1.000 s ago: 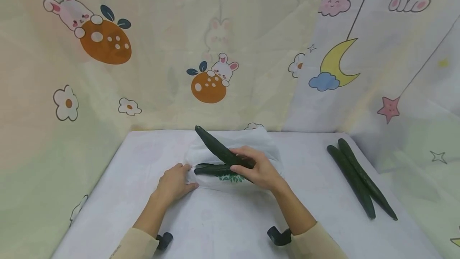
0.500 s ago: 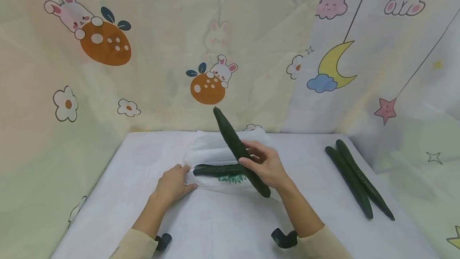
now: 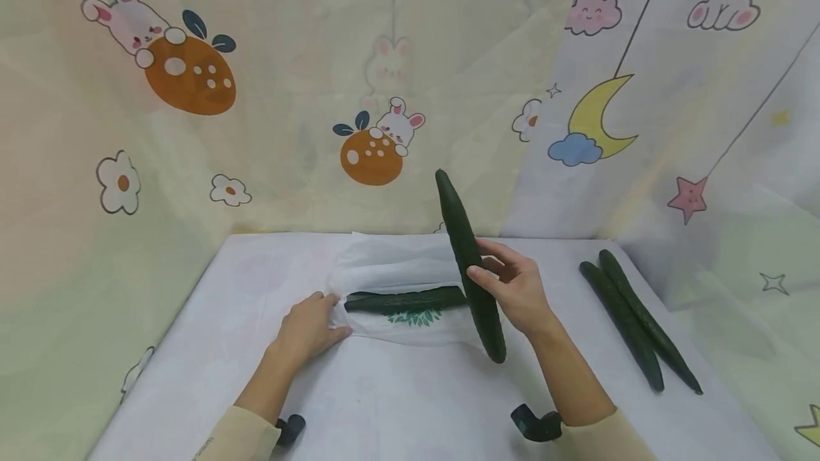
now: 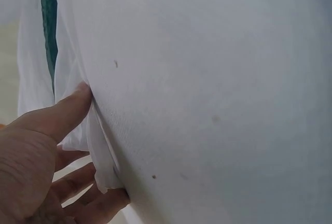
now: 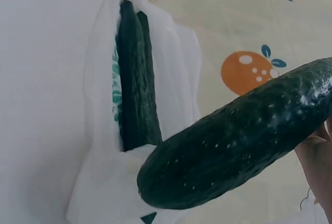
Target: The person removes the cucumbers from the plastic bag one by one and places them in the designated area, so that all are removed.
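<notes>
My right hand [image 3: 517, 290] grips a dark green cucumber [image 3: 470, 262] near its middle, thumb in front and fingers behind. The cucumber stands steeply tilted over the right end of a white plastic bag [image 3: 397, 255] with green print. Two cucumbers [image 5: 137, 79] lie side by side in the bag in the right wrist view, their near ends covered by white plastic. At the bag's left end, my left hand [image 3: 309, 326] holds its edge between thumb and fingers. In the left wrist view, the thumb [image 4: 70, 110] lies on the edge and the fingers reach around the bunched plastic.
Two more cucumbers [image 3: 640, 326] lie together at the right side of the white-covered table [image 3: 397, 404]. Behind it hangs a printed backdrop [image 3: 288, 126] with rabbits and oranges. Black wrist-worn devices [image 3: 537, 424] stick out beside both sleeves.
My right hand has lifted the cucumber from over the bag's middle and moved it right, turning it more upright. The left hand has stayed at the bag's left end.
</notes>
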Demonstrator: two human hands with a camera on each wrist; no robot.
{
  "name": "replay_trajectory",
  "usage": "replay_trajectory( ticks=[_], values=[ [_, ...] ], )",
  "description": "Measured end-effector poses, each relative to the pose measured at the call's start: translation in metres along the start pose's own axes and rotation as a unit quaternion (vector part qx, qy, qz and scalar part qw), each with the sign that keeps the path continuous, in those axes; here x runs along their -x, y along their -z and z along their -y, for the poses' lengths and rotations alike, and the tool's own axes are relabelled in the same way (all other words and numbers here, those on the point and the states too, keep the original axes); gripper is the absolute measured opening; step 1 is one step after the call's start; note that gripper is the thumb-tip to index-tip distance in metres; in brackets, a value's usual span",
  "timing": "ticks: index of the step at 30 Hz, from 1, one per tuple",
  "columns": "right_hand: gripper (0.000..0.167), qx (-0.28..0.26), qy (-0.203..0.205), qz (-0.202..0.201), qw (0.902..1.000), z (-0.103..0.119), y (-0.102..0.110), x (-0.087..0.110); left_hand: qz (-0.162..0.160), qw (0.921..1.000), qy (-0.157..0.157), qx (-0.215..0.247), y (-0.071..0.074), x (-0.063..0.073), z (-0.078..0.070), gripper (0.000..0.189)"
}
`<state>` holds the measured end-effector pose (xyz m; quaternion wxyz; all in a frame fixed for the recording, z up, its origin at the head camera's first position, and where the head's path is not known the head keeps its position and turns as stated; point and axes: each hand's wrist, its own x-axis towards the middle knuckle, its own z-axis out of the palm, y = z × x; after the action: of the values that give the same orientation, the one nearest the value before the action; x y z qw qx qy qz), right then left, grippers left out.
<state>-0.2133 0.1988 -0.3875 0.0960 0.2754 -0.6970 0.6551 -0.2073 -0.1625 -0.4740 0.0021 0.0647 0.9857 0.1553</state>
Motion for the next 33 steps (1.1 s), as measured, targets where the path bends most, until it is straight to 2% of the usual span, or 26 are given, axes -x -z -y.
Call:
replay_trajectory(
  ticks=[7, 13, 17, 24, 33],
  values=[
    [0.047, 0.011, -0.016, -0.029, 0.9994, 0.005, 0.018, 0.003, 0.003, 1.0000, 0.005, 0.000, -0.001, 0.001, 0.002, 0.068],
    [0.046, 0.028, -0.029, -0.050, 0.9979, -0.003, 0.035, 0.010, 0.004, 1.0000, 0.007, 0.002, -0.002, 0.003, 0.004, 0.068],
    [0.045, 0.058, -0.043, -0.073, 0.9947, -0.011, 0.048, 0.016, 0.002, 1.0000, 0.005, 0.004, -0.002, 0.004, 0.004, 0.068],
    [0.048, 0.131, -0.098, -0.114, 0.9800, -0.016, 0.071, 0.029, -0.002, 1.0000, -0.001, 0.005, -0.002, 0.003, 0.003, 0.069],
    [0.054, 0.220, -0.141, -0.127, 0.9568, -0.019, 0.099, 0.046, -0.001, 1.0000, -0.001, -0.006, 0.000, 0.001, 0.003, 0.070]
  ],
)
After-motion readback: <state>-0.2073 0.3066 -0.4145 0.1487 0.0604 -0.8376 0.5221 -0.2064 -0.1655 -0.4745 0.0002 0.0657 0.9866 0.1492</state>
